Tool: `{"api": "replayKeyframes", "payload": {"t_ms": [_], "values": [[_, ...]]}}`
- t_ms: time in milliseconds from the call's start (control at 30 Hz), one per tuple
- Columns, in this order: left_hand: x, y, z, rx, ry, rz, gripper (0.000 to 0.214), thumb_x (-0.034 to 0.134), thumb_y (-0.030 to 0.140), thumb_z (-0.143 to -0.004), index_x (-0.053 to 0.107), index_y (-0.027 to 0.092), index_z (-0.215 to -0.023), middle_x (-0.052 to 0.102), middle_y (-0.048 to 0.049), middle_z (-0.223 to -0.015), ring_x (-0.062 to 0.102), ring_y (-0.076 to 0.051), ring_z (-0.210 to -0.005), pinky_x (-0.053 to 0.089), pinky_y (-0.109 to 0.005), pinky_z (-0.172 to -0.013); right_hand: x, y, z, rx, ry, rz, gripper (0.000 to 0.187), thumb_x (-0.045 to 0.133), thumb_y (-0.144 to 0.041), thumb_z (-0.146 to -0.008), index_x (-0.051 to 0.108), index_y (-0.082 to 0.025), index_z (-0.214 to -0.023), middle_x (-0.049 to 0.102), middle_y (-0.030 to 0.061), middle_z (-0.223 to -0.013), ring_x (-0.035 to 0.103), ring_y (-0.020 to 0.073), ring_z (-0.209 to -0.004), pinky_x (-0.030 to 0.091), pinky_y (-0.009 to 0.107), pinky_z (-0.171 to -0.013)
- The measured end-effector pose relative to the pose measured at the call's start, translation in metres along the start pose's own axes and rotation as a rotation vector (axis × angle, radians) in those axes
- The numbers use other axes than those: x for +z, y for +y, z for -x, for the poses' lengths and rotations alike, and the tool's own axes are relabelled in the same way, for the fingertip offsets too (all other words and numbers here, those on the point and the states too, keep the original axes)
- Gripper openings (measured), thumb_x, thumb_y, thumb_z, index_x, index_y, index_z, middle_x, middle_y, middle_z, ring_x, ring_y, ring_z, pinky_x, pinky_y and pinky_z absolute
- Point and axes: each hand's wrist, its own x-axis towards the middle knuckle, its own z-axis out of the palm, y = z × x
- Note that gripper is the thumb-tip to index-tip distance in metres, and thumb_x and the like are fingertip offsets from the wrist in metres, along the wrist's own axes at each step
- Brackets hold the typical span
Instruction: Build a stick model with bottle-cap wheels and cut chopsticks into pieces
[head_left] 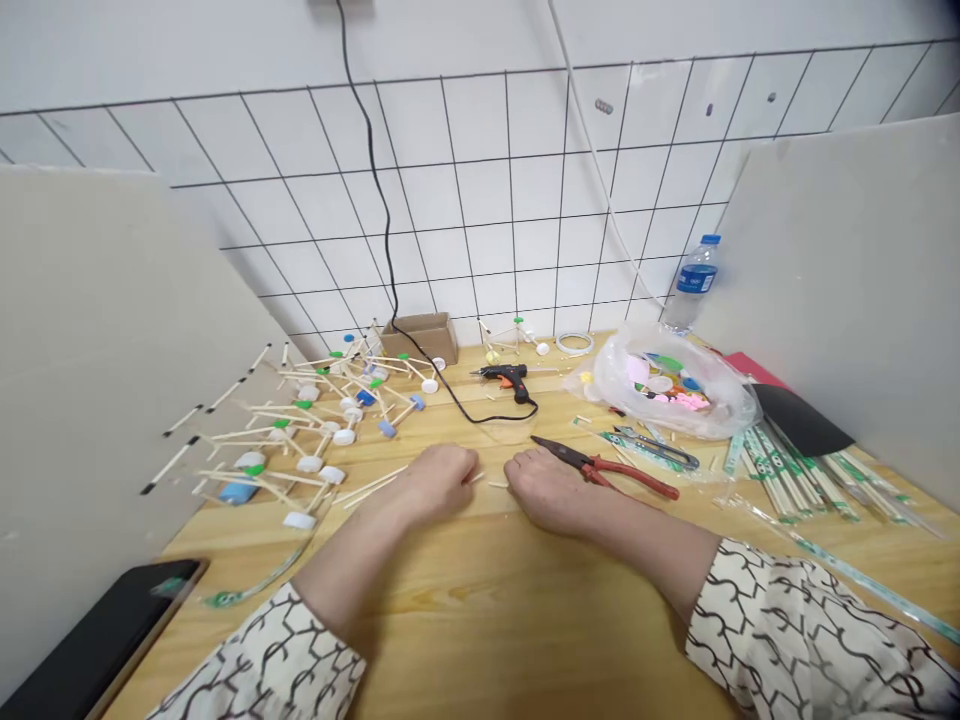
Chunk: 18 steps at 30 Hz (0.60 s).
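My left hand (442, 478) is closed over the table, and the tip of a short pale wooden stick piece (478, 478) pokes out by its fingers. Facing it across a small gap is my right hand (541, 486), also closed, with another short stick end (498, 485) showing at its fingertips. Most of both pieces is hidden by the fingers. Red-handled pliers (634, 474) lie just beyond my right hand. Beside my left forearm rest longer bare wooden sticks (371, 488).
Stick frames with bottle-cap wheels (307, 464) crowd the left. Behind are a glue gun (506, 374) with its cord and a cardboard box (427, 336). To the right are a bag of caps (675, 390), a utility knife (660, 448), wrapped chopsticks (795, 470) and a bottle (693, 285). A phone (112, 635) lies front left.
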Motion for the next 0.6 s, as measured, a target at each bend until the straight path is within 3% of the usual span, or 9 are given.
{"api": "replayKeyframes", "payload": {"t_ms": [167,400,600], "values": [[0.017,0.004,-0.001,0.042,0.076,0.096,0.020,0.045,0.010,-0.062,0.062,0.018,-0.068,0.063,-0.0047,-0.068,0.054,-0.017,-0.062,0.031,-0.024,-0.051,0.001,-0.003,0.007,-0.046,0.015,-0.019,0.017,0.044,-0.009,-0.082,0.060,-0.009,-0.087,0.064,0.0141,-0.085,0.058,0.0219,-0.079,0.038,0.030,-0.070],[0.040,0.001,-0.009,0.146,0.140,0.283,0.018,0.045,0.009,-0.061,0.059,0.018,-0.069,0.060,0.0000,-0.065,0.052,-0.014,-0.061,0.033,-0.022,-0.053,0.008,-0.003,0.011,0.038,0.055,-0.093,0.017,0.043,-0.017,-0.086,0.059,-0.011,-0.084,0.063,0.0102,-0.083,0.057,0.0199,-0.079,0.037,0.029,-0.069],[0.045,-0.010,-0.004,0.173,0.164,0.399,0.021,0.043,0.011,-0.066,0.062,0.017,-0.072,0.060,-0.0010,-0.069,0.052,-0.014,-0.066,0.037,-0.023,-0.059,0.011,-0.002,0.009,0.095,0.073,-0.186,0.015,0.045,-0.017,-0.086,0.059,-0.011,-0.084,0.063,0.0102,-0.084,0.056,0.0189,-0.080,0.037,0.028,-0.071]]}}
